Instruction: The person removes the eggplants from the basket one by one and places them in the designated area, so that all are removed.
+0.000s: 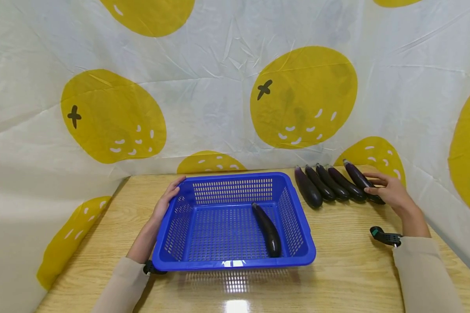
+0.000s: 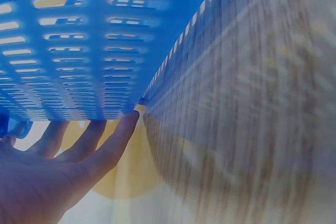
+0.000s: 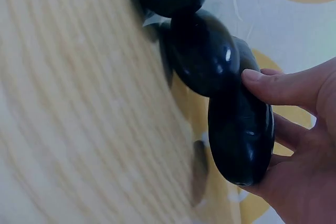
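My right hand (image 1: 389, 191) grips the rightmost eggplant (image 1: 358, 176) of a row at the back right, thumb on one side and fingers on the other. In the right wrist view this eggplant (image 3: 241, 140) leans against its neighbour (image 3: 205, 56), its blunt end toward the palm. A blue plastic basket (image 1: 235, 263) with slotted walls stands mid-table, and one dark eggplant (image 1: 267, 230) lies inside, toward its right side. At the basket's far left corner rests my left hand (image 1: 166, 200). The left wrist view shows its fingers (image 2: 113, 142) spread along the outer wall.
Several more eggplants (image 1: 307, 188) lie side by side right of the basket, stems toward the back. Behind the wooden table (image 1: 344, 243) hangs a white cloth (image 1: 207, 113) with large yellow fruit prints. A black strap device (image 1: 385, 236) sits at the right wrist.
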Demonstrator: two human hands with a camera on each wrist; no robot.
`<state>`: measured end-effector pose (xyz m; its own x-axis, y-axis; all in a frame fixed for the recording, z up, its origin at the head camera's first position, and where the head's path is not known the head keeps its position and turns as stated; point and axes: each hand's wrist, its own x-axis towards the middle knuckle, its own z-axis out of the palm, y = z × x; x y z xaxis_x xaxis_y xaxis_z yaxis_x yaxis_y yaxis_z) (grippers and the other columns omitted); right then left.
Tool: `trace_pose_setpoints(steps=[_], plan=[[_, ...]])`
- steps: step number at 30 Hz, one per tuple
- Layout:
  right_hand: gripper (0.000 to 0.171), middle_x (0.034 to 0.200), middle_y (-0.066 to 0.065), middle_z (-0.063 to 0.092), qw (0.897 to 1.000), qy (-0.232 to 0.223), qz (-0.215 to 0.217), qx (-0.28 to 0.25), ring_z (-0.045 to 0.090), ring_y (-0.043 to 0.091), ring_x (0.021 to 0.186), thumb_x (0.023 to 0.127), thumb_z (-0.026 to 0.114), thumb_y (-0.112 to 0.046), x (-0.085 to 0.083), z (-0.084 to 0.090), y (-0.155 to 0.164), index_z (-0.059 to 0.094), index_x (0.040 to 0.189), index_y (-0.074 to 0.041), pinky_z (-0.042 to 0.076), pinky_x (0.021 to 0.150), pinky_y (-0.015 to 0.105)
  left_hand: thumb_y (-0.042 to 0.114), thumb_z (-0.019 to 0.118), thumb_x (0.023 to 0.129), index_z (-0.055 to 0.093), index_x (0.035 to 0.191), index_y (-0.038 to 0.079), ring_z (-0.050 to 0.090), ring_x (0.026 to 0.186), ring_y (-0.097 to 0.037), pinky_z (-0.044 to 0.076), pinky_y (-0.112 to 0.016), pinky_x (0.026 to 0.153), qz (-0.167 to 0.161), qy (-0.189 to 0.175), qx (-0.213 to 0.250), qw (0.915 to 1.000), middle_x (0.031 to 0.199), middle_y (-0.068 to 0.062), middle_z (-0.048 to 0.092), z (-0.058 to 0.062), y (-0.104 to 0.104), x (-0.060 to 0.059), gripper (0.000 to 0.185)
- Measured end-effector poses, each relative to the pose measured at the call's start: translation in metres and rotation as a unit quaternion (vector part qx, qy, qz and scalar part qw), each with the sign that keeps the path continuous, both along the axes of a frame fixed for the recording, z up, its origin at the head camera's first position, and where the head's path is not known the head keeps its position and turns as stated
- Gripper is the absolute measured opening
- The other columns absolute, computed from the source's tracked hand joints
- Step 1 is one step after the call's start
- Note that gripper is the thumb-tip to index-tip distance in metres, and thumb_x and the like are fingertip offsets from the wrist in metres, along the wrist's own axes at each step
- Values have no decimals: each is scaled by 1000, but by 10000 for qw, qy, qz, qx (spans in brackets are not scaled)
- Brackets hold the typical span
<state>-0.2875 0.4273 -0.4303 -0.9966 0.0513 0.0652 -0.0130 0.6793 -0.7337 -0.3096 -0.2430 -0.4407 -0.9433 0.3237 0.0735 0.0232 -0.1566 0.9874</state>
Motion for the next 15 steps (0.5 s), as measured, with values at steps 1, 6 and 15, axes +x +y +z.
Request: trace_pose_setpoints(steps=[1, 6, 15], plan=[[68, 153, 40, 39, 10000, -41, -16, 8, 41, 56, 134, 103, 64, -22, 0, 0, 0, 32, 159, 2, 41, 77, 16, 29, 26, 115, 16, 166, 17, 49, 131, -9, 50, -23, 101, -11, -11, -3, 10000, 159, -3, 31, 0, 0, 0, 54], [66, 152, 41, 39, 9998, -186, -28, 26, 40, 56, 136, 104, 60, -20, -1, -1, 1, 31, 159, 3, 46, 92, 39, 30, 27, 115, 15, 166, 17, 49, 132, -10, 50, -24, 101, -26, -10, -13, 10000, 162, -6, 28, 1, 0, 0, 54], [56, 151, 37, 44, 9999, -152, 45, 47, 48, 37, 124, 104, 53, -15, 0, -2, 2, 38, 155, 4, 41, 84, 23, 25, 25, 114, 17, 165, 13, 48, 130, -7, 48, -22, 102, 15, 140, 22, 9999, 154, 2, 36, 1, 1, -1, 53]])
